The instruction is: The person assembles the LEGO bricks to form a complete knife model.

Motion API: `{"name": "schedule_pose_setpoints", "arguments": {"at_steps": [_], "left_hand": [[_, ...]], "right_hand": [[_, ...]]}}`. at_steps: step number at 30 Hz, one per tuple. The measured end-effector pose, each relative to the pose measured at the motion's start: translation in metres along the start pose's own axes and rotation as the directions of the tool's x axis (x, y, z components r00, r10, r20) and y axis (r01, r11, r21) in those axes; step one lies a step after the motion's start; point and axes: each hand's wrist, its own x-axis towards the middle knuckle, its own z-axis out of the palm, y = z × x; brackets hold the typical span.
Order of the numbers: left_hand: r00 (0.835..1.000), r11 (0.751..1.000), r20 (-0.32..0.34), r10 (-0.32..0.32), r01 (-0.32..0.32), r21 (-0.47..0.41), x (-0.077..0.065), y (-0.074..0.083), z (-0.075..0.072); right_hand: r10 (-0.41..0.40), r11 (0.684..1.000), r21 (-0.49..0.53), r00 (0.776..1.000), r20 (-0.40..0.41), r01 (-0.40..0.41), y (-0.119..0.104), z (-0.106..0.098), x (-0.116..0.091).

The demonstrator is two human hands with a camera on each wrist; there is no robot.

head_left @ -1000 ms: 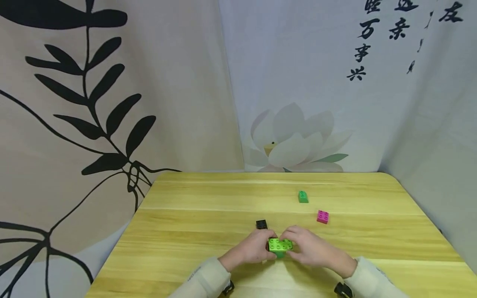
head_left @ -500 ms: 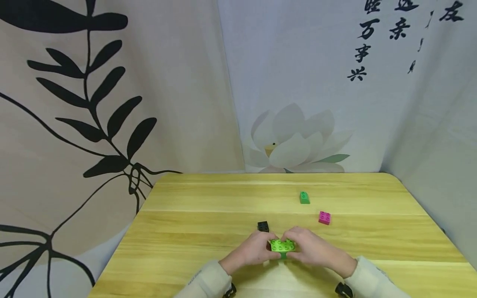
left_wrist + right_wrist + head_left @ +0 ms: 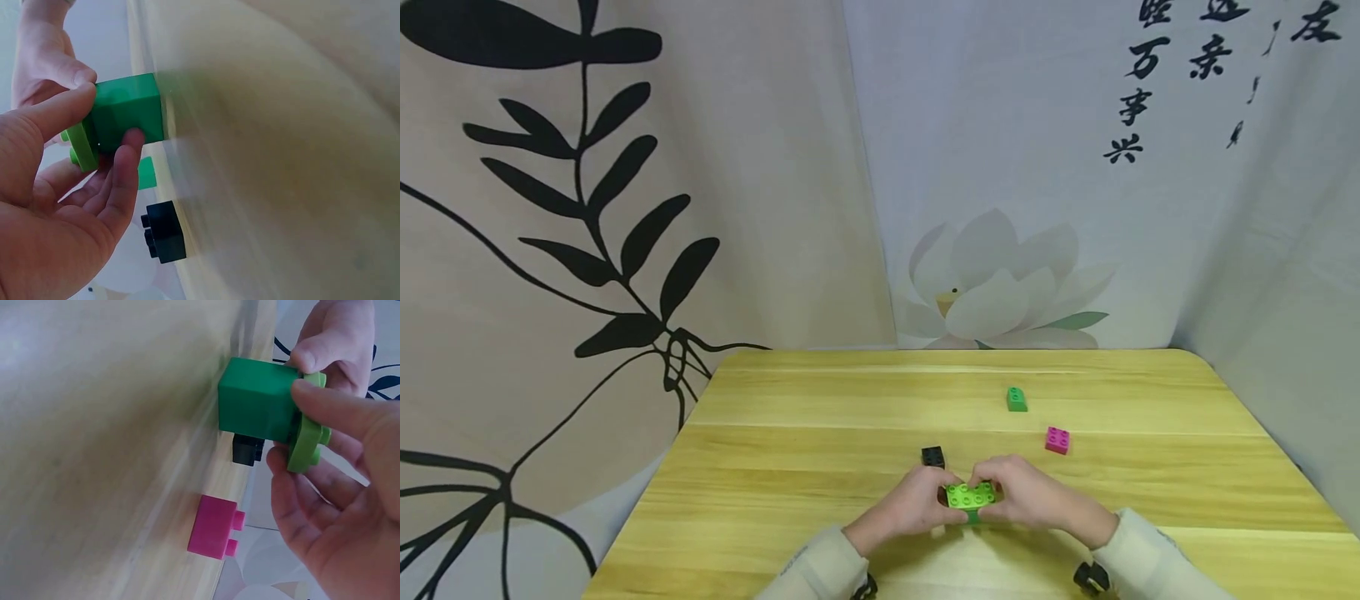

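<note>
A lime green building brick (image 3: pixel 971 496), thin and studded on top, sits on a taller dark green brick (image 3: pixel 258 399). From the left side my left hand (image 3: pixel 917 502) grips the pair, thumb near the seam and fingertips on the dark green brick's side. My right hand (image 3: pixel 1026 496) pinches the lime brick from the right, its thumb at the edge where the two bricks meet. In the wrist views the dark green brick's lower end is close to the tabletop; whether it touches is hard to tell. A black brick (image 3: pixel 933 457) stands just beyond my left hand.
On the wooden table (image 3: pixel 775 483) a magenta brick (image 3: pixel 1057 440) lies to the right, beyond my right hand. Farther back is a small green brick (image 3: pixel 1017 399) with a sloped side. Printed cloth (image 3: pixel 790 167) hangs behind the table.
The lime brick looks straighter over the dark green brick than a second ago, and my fingers have closed in around its ends. The other bricks stay in place; the view shifts slightly.
</note>
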Motion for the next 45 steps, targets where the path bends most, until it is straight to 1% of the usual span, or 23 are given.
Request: {"name": "schedule_pose_setpoints", "arguments": {"at_steps": [4, 9, 16, 19, 23, 25, 28, 31, 35, 39, 42, 45], "left_hand": [[1.0, 1.0, -0.008, 0.009, -0.008, 0.024, 0.0001, 0.0002, 0.0008], [1.0, 0.998, -0.01, 0.015, -0.014, 0.055, 0.0006, 0.0009, -0.0003], [0.999, 1.0, 0.036, 0.01, -0.009, -0.024, -0.0012, 0.0007, -0.0059], [0.999, 1.0, 0.034, 0.013, -0.012, -0.024, -0.001, 0.0005, -0.0054], [0.999, 1.0, 0.029, 0.016, -0.017, 0.004, -0.0004, 0.0013, -0.0044], [0.999, 1.0, 0.034, 0.009, -0.009, 0.001, -0.0001, 0.0013, -0.0047], [0.999, 1.0, 0.048, -0.019, 0.02, -0.016, -0.0003, 0.0004, -0.0055], [0.998, 0.999, 0.059, -0.038, 0.039, -0.017, -0.0003, -0.0003, -0.0052], [0.998, 1.0, 0.062, -0.028, 0.027, 0.015, -0.0006, 0.0007, -0.0057], [0.998, 0.998, 0.065, -0.004, 0.0, 0.064, -0.0015, 0.0021, -0.0074], [0.998, 0.992, 0.062, 0.028, -0.036, 0.125, -0.0019, 0.0029, -0.0067], [0.997, 0.982, 0.053, 0.063, -0.072, 0.173, -0.0013, 0.0026, -0.005]], "right_hand": [[-0.026, 0.999, -0.03, 1.0, -0.006, 0.026, -0.0006, -0.0002, 0.0], [-0.032, 0.998, -0.063, 0.999, -0.009, 0.031, -0.0017, -0.002, -0.0002], [-0.035, 0.997, -0.071, 0.999, -0.028, 0.033, -0.0021, -0.0017, -0.0003], [-0.034, 0.995, -0.099, 0.999, -0.032, 0.031, -0.0023, -0.0017, -0.0004], [-0.044, 0.989, -0.144, 0.998, -0.038, 0.038, -0.0018, -0.0017, -0.0007], [-0.05, 0.987, -0.154, 0.998, -0.041, 0.043, -0.0014, -0.0012, -0.0008], [-0.046, 0.989, -0.141, 0.998, -0.038, 0.04, -0.0013, -0.0002, -0.0011], [-0.029, 0.991, -0.13, 0.999, -0.03, 0.025, -0.0011, 0.0013, -0.0015], [-0.058, 0.985, -0.166, 0.998, -0.039, 0.051, 0.0012, 0.0053, -0.0024], [-0.121, 0.971, -0.216, 0.991, -0.055, 0.106, 0.0011, 0.0076, -0.0023], [-0.129, 0.967, -0.227, 0.99, -0.049, 0.115, -0.0009, 0.0066, -0.0019], [-0.118, 0.967, -0.233, 0.992, -0.034, 0.107, -0.0028, 0.0048, -0.0012]]}}
